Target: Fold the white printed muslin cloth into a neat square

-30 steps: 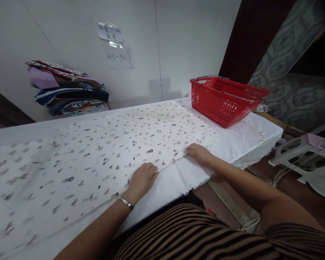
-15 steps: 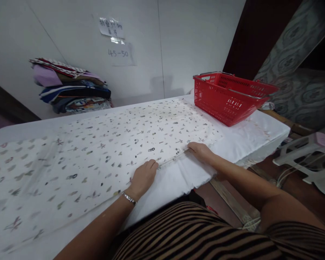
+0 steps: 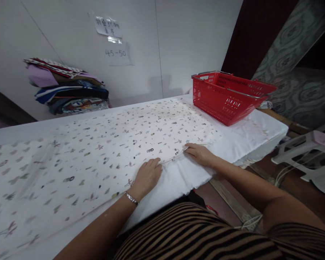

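Two bare hands at near edge of patterned cloth, which lies spread over white cover on counter. L hand, w/ bracelet at wrist, is palm down, fingers bent & close together, tips right at cloth edge. Its grip looks mostly closed, but thumb side part hidden, so can't tell if edge is pinched or only pressed. R hand sits further along same edge; grip nearly closed, thumb & index w/ a small bit of hem btwn them, wrist just off cloth. Stretch of hem btwn hands: slightly raised, a bit wavy, no hard crease seen. Meaning (my read): edge is under control at two spots, but that stretch isn't flat, so uneven pull could pucker the thin fabric or skew the print. Rest of cloth runs far out to person's L, past frame edge; soft ridges on that side, e.g. one pale band across it. Red basket on far R part of counter, just beyond cloth's end, metal handles down on rim; inside only partly seen. Clothes pile at back L, by wall; what it rests on, can't tell. Lower paper sign reads 45-50; upper one too blurry. White stool off R, part in view.
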A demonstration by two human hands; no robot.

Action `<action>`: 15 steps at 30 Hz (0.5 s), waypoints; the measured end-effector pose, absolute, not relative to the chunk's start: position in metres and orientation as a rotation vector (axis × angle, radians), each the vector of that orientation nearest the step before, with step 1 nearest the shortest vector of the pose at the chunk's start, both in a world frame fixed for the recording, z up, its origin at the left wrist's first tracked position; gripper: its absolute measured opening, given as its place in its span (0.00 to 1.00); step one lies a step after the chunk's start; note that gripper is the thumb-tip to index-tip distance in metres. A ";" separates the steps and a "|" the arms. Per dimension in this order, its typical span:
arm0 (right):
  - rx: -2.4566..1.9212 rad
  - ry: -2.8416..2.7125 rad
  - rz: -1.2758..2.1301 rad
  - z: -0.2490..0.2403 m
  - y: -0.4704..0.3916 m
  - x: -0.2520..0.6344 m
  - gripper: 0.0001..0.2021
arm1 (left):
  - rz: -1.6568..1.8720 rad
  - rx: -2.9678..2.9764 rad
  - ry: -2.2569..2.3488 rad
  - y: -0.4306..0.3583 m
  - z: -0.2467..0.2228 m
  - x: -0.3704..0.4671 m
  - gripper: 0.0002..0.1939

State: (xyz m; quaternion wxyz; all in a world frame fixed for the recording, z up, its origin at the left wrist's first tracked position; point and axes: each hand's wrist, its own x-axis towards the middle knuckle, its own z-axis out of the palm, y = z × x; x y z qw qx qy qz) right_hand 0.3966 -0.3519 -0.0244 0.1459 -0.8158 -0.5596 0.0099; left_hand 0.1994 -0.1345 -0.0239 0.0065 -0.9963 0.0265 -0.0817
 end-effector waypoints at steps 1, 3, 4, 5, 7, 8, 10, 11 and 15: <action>-2.384 -1.586 0.031 -0.025 -0.350 0.396 0.15 | -0.265 -3.112 0.085 -0.135 -0.024 0.201 0.13; -2.447 -1.550 0.028 -0.026 -0.346 0.395 0.15 | -0.285 -3.099 0.098 -0.135 -0.026 0.204 0.13; -2.470 -1.553 0.020 -0.026 -0.345 0.395 0.16 | -0.303 -3.090 0.105 -0.135 -0.027 0.205 0.14; -2.484 -1.572 0.008 -0.026 -0.345 0.396 0.16 | -0.332 -3.081 0.109 -0.136 -0.027 0.206 0.14; -2.490 -1.623 -0.013 -0.026 -0.349 0.398 0.16 | -0.419 -3.062 0.129 -0.137 -0.027 0.205 0.13; -2.486 -1.633 -0.023 -0.024 -0.353 0.399 0.16 | -0.470 -3.053 0.149 -0.138 -0.027 0.204 0.12; -2.472 -1.621 -0.027 -0.020 -0.364 0.400 0.16 | -0.541 -3.036 0.216 -0.140 -0.026 0.202 0.11; -2.466 -1.608 -0.016 -0.018 -0.369 0.400 0.16 | -0.556 -3.028 0.252 -0.141 -0.026 0.202 0.10; -2.463 -1.565 0.063 -0.014 -0.380 0.398 0.17 | -0.518 -3.013 0.312 -0.145 -0.029 0.205 0.09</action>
